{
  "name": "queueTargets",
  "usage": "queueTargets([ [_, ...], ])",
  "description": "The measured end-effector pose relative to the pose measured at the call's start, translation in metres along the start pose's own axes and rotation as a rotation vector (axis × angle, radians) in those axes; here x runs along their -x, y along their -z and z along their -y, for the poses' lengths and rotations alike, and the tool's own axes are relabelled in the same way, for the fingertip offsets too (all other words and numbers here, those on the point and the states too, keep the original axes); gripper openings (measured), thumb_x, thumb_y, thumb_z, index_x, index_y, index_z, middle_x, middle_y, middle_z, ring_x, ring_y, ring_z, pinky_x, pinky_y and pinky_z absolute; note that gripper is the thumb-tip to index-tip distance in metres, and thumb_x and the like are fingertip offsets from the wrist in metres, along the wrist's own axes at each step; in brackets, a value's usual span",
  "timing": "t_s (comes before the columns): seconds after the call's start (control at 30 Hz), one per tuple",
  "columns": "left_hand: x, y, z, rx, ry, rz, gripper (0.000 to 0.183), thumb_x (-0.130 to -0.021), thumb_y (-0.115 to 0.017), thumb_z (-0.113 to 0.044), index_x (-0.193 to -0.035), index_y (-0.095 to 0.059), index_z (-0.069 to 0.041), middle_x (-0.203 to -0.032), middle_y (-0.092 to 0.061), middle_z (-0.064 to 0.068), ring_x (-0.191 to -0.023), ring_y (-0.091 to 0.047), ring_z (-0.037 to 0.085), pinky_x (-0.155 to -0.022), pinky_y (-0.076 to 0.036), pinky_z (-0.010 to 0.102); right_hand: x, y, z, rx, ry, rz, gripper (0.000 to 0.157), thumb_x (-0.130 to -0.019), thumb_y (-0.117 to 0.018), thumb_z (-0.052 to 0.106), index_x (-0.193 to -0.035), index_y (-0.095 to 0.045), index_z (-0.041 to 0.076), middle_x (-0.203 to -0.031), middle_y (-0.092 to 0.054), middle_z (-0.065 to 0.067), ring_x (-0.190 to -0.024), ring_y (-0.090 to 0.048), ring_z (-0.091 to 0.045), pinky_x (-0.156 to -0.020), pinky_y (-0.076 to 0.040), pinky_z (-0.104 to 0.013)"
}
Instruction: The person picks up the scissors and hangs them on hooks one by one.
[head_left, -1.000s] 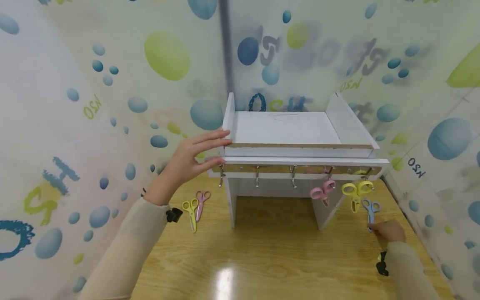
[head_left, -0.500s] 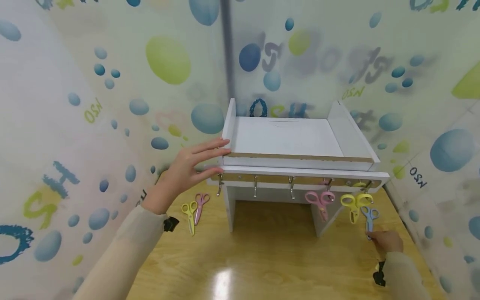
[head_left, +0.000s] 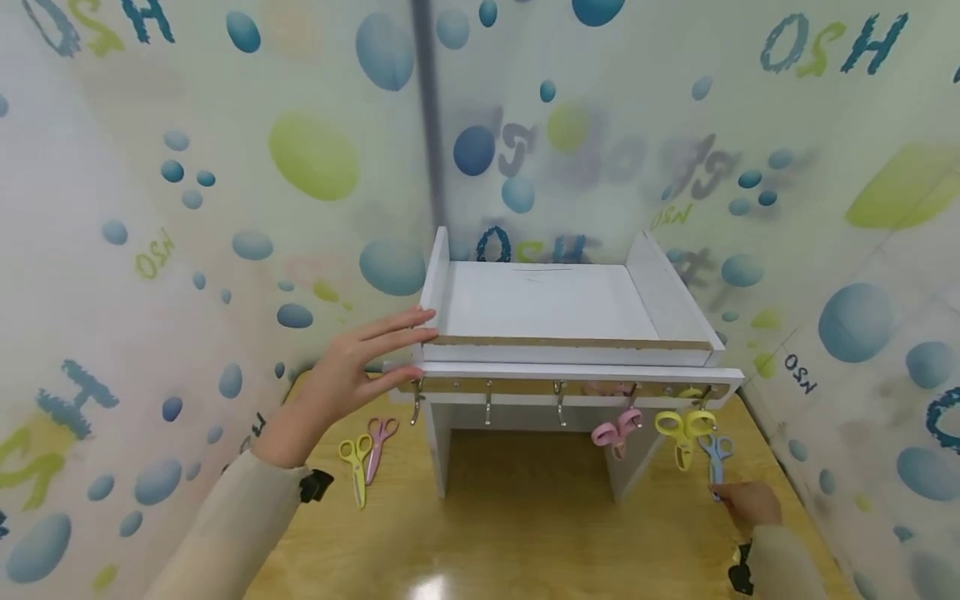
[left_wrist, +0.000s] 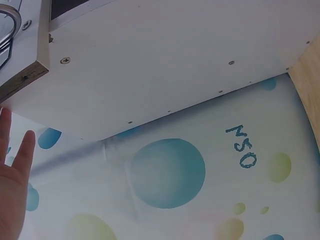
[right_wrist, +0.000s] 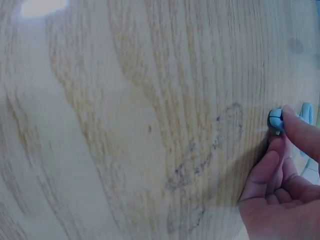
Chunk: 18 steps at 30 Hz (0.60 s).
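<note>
My right hand (head_left: 750,505) pinches the blade end of the blue scissors (head_left: 717,454) between thumb and fingers, low over the table at the right. In the right wrist view the blue tip (right_wrist: 275,119) pokes out past the thumb. With fingers extended, my left hand (head_left: 348,371) touches the left end of the white shelf (head_left: 570,354). Along the shelf's front runs a strip of metal hooks (head_left: 559,400). From its right part hang pink scissors (head_left: 618,432) and, on the end hook, yellow scissors (head_left: 684,429).
On the table (head_left: 525,542), left of the shelf, lie yellow scissors (head_left: 358,468) and pink scissors (head_left: 380,446) side by side. Patterned walls (head_left: 315,158) rise close behind and on both sides. The shelf's side panel (left_wrist: 165,65) reaches down to the tabletop.
The head view has shifted, so the whole scene sits lower and slightly left. The hanging pink scissors have swung a little. Both hands keep their places at the shelf and the blue scissors.
</note>
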<state>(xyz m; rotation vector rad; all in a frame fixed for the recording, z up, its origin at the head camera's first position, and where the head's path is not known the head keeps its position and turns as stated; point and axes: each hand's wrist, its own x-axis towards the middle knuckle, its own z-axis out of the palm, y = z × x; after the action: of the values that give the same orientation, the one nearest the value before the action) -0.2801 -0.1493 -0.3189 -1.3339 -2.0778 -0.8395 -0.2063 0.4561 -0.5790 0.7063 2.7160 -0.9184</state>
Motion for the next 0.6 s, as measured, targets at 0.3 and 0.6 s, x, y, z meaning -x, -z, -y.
queueTargets([
  [0.3,-0.006,0.002,0.002,-0.009,0.054,0.006,0.052,-0.082,-0.081,-0.011,-0.132,-0.067,-0.016,-0.142,-0.061,0.007,-0.136,-0.054,0.022,-0.111,-0.038,0.016,-0.003,0.009,0.001,-0.155,-0.043,-0.023,0.039,-0.083,-0.074,0.037,-0.077,-0.077,-0.002,-0.078,-0.075,-0.013,-0.107,-0.057,-0.053,-0.097,-0.045,-0.061],
  [0.6,-0.005,0.003,0.004,-0.003,0.072,-0.001,0.055,-0.079,-0.082,-0.007,-0.131,-0.067,-0.015,-0.141,-0.061,0.008,-0.136,-0.054,0.022,-0.111,-0.039,0.015,0.009,0.014,0.016,-0.566,-0.035,0.120,0.021,-0.094,-0.069,0.021,-0.074,-0.075,0.019,-0.067,-0.067,0.017,-0.065,-0.062,0.001,-0.065,-0.053,-0.018],
])
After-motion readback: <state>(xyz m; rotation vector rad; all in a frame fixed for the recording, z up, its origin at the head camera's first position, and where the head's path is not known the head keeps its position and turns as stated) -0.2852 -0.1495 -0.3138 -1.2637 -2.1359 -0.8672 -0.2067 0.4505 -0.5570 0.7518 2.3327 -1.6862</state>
